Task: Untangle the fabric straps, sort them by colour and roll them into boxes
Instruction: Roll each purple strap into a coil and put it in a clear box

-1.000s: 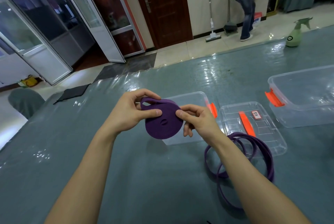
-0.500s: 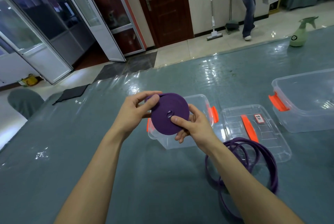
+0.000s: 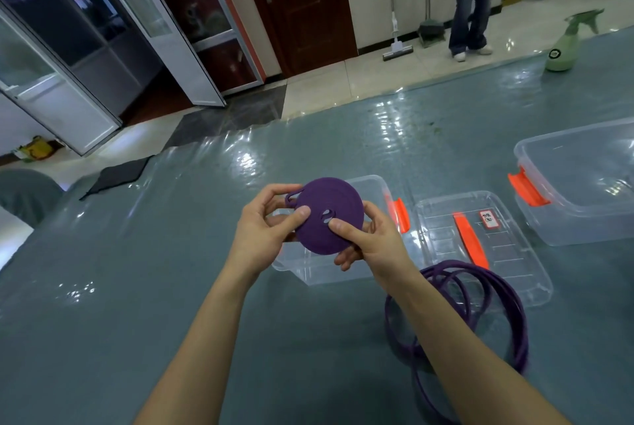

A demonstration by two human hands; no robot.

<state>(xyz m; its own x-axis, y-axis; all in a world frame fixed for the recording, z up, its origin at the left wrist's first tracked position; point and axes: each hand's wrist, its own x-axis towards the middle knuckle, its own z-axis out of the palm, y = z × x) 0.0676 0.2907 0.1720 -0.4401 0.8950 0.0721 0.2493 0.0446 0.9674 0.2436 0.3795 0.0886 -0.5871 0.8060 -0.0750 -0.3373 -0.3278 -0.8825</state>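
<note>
A flat purple roll of strap (image 3: pixel 331 210) is held up above a clear plastic box (image 3: pixel 322 268) with orange clasps. My left hand (image 3: pixel 266 230) grips the roll's left side, thumb pressed on its face. My right hand (image 3: pixel 368 239) pinches it from the right, thumb near the centre and fingers behind. The unrolled purple strap (image 3: pixel 487 308) trails in loose loops on the table under my right forearm.
The box's clear lid (image 3: pixel 480 246) with an orange handle lies to the right. A larger clear box (image 3: pixel 583 184) stands at the far right. A green spray bottle (image 3: pixel 564 47) sits at the table's far edge. A person stands on the floor beyond.
The roll has been lifted and turned, its flat face now toward me over the box. Both thumbs have shifted on it. The loose loops moved a little.
</note>
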